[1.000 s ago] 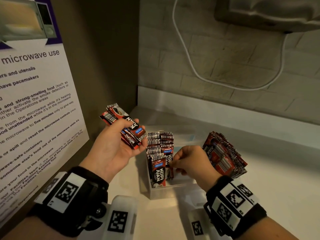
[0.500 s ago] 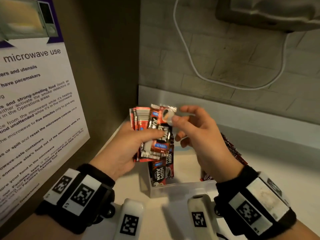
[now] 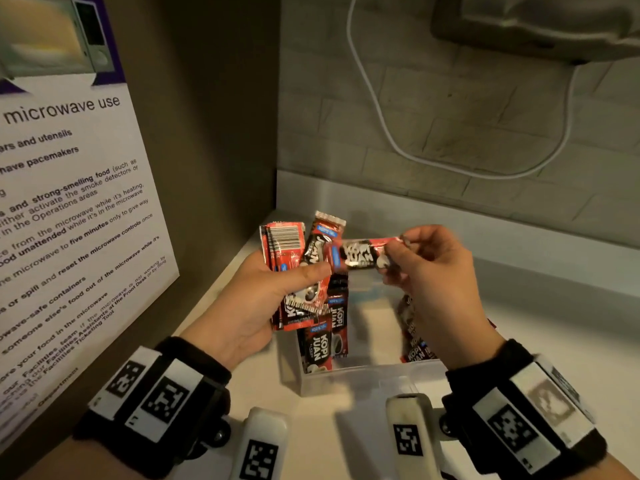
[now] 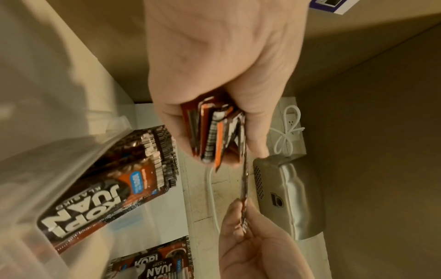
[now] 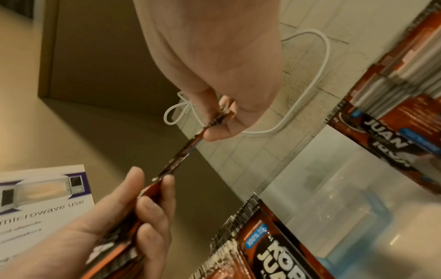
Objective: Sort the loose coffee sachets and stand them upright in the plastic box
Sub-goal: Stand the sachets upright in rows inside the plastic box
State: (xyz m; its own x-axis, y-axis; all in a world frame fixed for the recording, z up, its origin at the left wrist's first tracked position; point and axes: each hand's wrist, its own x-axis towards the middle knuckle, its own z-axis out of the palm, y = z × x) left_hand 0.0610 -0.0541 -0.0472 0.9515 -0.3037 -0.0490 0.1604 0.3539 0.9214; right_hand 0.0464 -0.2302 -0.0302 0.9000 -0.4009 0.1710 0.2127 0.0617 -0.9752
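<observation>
Above the clear plastic box (image 3: 367, 379) my left hand (image 3: 304, 271) grips a fanned bundle of red-and-black coffee sachets (image 3: 294, 258). My right hand (image 3: 394, 258) pinches the end of a single sachet (image 3: 360, 254), which lies sideways with its other end still at the bundle. The wrist views show that sachet edge-on (image 4: 244, 188) (image 5: 183, 151) between both hands. A row of sachets (image 3: 322, 341) stands upright at the box's left side. More sachets (image 3: 415, 341) show behind my right wrist, partly hidden.
A microwave notice (image 3: 69, 202) hangs on the brown side wall at the left. A white cable (image 3: 381, 109) loops down the tiled back wall, below a steel appliance (image 3: 536, 26). The box sits on a pale counter (image 3: 554, 341).
My right hand left the sachets in the box, rose to the bundle and now draws one sachet out to the right. My left hand brought the bundle over the box.
</observation>
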